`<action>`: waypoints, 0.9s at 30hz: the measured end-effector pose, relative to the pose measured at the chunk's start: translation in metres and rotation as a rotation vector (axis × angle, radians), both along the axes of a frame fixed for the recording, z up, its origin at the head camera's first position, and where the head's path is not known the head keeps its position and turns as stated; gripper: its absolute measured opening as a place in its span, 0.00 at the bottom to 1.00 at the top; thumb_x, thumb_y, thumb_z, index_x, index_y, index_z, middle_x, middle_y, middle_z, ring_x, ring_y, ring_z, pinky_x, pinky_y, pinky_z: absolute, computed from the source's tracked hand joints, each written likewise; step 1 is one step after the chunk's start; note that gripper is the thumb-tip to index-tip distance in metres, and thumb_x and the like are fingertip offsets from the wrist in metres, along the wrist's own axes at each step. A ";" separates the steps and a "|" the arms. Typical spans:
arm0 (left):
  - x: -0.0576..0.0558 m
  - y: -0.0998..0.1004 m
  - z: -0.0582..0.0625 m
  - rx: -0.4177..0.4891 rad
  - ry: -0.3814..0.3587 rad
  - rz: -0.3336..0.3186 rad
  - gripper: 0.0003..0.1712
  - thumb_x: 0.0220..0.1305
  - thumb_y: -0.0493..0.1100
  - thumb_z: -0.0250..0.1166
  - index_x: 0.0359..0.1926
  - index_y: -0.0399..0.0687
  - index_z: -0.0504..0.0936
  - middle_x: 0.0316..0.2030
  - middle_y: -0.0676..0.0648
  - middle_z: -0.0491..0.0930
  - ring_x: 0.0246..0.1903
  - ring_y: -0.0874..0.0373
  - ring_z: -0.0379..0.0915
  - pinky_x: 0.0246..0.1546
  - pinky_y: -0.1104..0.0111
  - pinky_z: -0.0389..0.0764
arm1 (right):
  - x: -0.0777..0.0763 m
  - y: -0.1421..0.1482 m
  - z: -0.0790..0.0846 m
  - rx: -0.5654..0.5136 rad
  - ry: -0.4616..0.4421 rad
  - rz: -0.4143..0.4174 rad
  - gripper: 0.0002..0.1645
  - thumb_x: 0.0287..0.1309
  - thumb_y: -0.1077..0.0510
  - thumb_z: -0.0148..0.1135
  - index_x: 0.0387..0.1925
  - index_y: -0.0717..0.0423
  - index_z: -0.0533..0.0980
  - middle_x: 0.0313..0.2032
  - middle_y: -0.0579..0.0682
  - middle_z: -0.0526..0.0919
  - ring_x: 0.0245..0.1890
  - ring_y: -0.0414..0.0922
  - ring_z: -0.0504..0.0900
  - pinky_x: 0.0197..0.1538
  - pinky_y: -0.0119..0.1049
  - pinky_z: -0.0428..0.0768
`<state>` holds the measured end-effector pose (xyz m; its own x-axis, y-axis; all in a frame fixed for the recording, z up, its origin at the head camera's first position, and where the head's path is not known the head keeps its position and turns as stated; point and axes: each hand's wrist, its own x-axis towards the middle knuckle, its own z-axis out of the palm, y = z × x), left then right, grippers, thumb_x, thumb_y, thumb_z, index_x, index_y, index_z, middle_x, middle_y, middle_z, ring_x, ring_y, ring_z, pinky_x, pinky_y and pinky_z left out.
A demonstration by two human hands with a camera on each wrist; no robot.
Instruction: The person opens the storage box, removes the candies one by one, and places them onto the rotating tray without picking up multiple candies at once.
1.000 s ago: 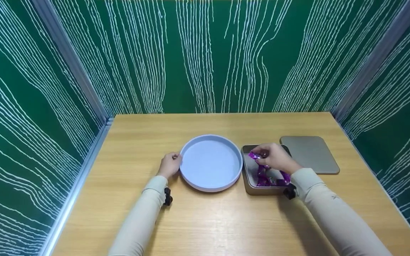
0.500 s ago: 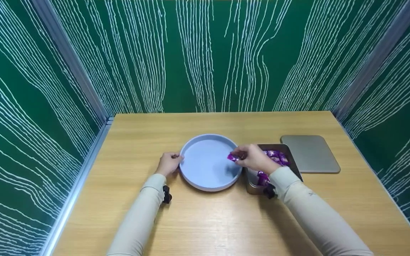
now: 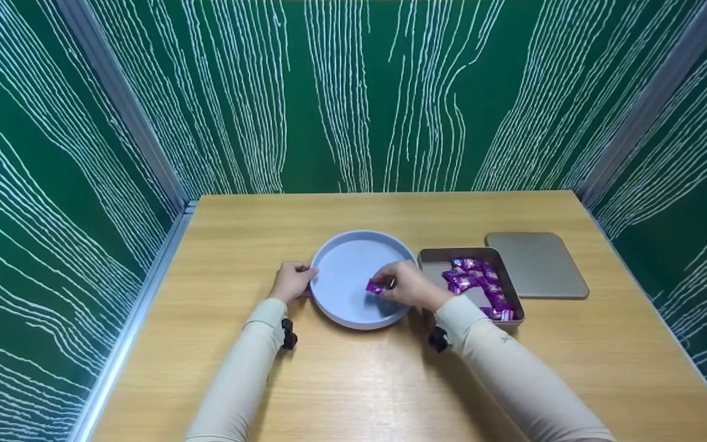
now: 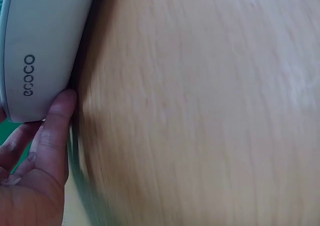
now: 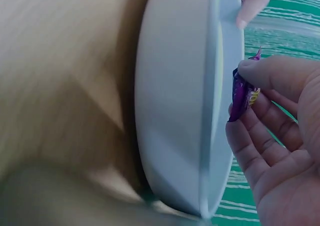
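My right hand (image 3: 407, 283) pinches a purple-wrapped candy (image 3: 375, 287) between thumb and fingers, over the round pale-blue tray (image 3: 350, 255). In the right wrist view this candy (image 5: 243, 93) shows yellow lettering and is apart from the tray wall (image 5: 172, 101). At the tray's left side, my left hand (image 3: 292, 282) grips the edge, thumb low on the outer wall and a fingertip over the rim. The left wrist view shows "ecoco" printed on the tray's side (image 4: 47, 46). Several more purple candies (image 3: 488, 282) lie in a square metal tin (image 3: 430, 253) right of the tray.
A flat grey-brown lid (image 3: 540, 264) lies on the wooden table (image 3: 353, 380), behind and right of the tin. Green walls with white lines (image 3: 341, 92) enclose the table at the back and sides.
My right hand has lifted a candy out of the tin and carried it left over the tray. The left hand stays at the tray's edge.
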<state>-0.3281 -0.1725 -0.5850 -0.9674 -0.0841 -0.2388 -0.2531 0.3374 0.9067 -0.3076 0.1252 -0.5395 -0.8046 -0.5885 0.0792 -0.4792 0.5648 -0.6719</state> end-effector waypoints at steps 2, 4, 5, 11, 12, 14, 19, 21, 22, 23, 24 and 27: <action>0.000 0.000 0.000 0.000 0.003 0.000 0.13 0.77 0.41 0.67 0.51 0.34 0.89 0.42 0.40 0.89 0.32 0.58 0.84 0.31 0.69 0.91 | 0.001 -0.004 -0.004 0.009 -0.008 -0.010 0.18 0.55 0.72 0.76 0.49 0.67 0.88 0.46 0.62 0.92 0.46 0.57 0.91 0.57 0.50 0.91; 0.000 0.000 -0.001 0.007 0.005 0.000 0.13 0.77 0.40 0.67 0.52 0.33 0.89 0.40 0.41 0.88 0.30 0.58 0.84 0.29 0.69 0.90 | 0.002 -0.008 -0.008 0.020 -0.022 -0.022 0.17 0.56 0.72 0.75 0.49 0.67 0.88 0.46 0.62 0.92 0.48 0.58 0.91 0.59 0.51 0.90; 0.000 0.000 -0.001 0.008 0.008 -0.001 0.13 0.77 0.40 0.67 0.52 0.33 0.89 0.39 0.41 0.88 0.29 0.59 0.84 0.28 0.70 0.90 | 0.002 -0.010 -0.009 0.023 -0.030 -0.028 0.17 0.57 0.72 0.75 0.49 0.67 0.88 0.47 0.62 0.92 0.50 0.58 0.91 0.61 0.52 0.89; 0.000 0.001 -0.003 0.020 0.007 0.004 0.14 0.77 0.40 0.67 0.54 0.33 0.89 0.39 0.42 0.88 0.27 0.59 0.83 0.26 0.70 0.89 | 0.005 -0.018 -0.017 0.035 -0.050 -0.036 0.16 0.60 0.71 0.74 0.50 0.67 0.88 0.48 0.63 0.92 0.53 0.60 0.90 0.64 0.54 0.87; 0.001 0.001 -0.003 0.024 0.006 0.004 0.15 0.78 0.40 0.67 0.55 0.33 0.89 0.39 0.41 0.88 0.28 0.59 0.83 0.27 0.70 0.89 | 0.005 -0.019 -0.019 0.036 -0.052 -0.038 0.15 0.61 0.70 0.73 0.50 0.67 0.88 0.48 0.63 0.92 0.53 0.60 0.90 0.64 0.54 0.87; 0.001 0.002 -0.003 0.026 0.007 0.004 0.15 0.78 0.40 0.66 0.55 0.33 0.88 0.41 0.41 0.88 0.29 0.58 0.84 0.28 0.69 0.90 | 0.006 -0.020 -0.022 0.044 -0.043 -0.042 0.14 0.62 0.70 0.73 0.50 0.67 0.88 0.48 0.63 0.92 0.53 0.60 0.90 0.65 0.54 0.86; 0.002 0.004 -0.002 0.031 0.004 0.010 0.15 0.78 0.41 0.67 0.54 0.33 0.88 0.40 0.42 0.87 0.31 0.58 0.84 0.30 0.68 0.91 | 0.007 -0.022 -0.026 0.050 -0.043 -0.044 0.13 0.63 0.70 0.73 0.50 0.67 0.88 0.48 0.63 0.92 0.53 0.60 0.89 0.65 0.54 0.86; 0.002 0.003 -0.002 0.037 0.002 0.016 0.15 0.78 0.40 0.67 0.55 0.33 0.88 0.40 0.42 0.86 0.31 0.58 0.83 0.30 0.68 0.91 | 0.007 -0.023 -0.025 0.048 -0.039 -0.035 0.14 0.62 0.70 0.74 0.50 0.67 0.88 0.48 0.63 0.91 0.52 0.59 0.89 0.64 0.54 0.87; 0.002 0.003 -0.002 0.037 0.002 0.017 0.15 0.78 0.40 0.67 0.55 0.33 0.88 0.40 0.42 0.86 0.31 0.58 0.83 0.30 0.68 0.92 | 0.007 -0.023 -0.024 0.045 -0.041 -0.035 0.15 0.61 0.69 0.75 0.50 0.67 0.88 0.48 0.63 0.91 0.52 0.59 0.89 0.64 0.53 0.87; 0.002 0.002 -0.002 0.040 0.000 0.018 0.15 0.78 0.40 0.67 0.56 0.33 0.88 0.41 0.42 0.86 0.31 0.58 0.84 0.31 0.67 0.92 | 0.007 -0.023 -0.023 0.042 -0.046 -0.036 0.15 0.61 0.69 0.75 0.50 0.67 0.88 0.47 0.63 0.91 0.51 0.59 0.89 0.63 0.53 0.88; 0.002 0.002 -0.003 0.042 -0.001 0.020 0.15 0.78 0.40 0.67 0.56 0.33 0.88 0.41 0.42 0.86 0.31 0.58 0.84 0.31 0.67 0.92 | 0.007 -0.022 -0.022 0.036 -0.050 -0.039 0.16 0.60 0.69 0.76 0.50 0.67 0.87 0.47 0.62 0.91 0.50 0.58 0.89 0.62 0.53 0.88; 0.002 -0.001 -0.004 0.040 -0.007 0.020 0.16 0.79 0.41 0.66 0.57 0.34 0.88 0.44 0.41 0.86 0.33 0.57 0.84 0.33 0.66 0.92 | 0.007 -0.019 -0.016 0.022 -0.079 -0.063 0.17 0.60 0.68 0.77 0.51 0.68 0.87 0.47 0.62 0.91 0.49 0.57 0.89 0.60 0.52 0.89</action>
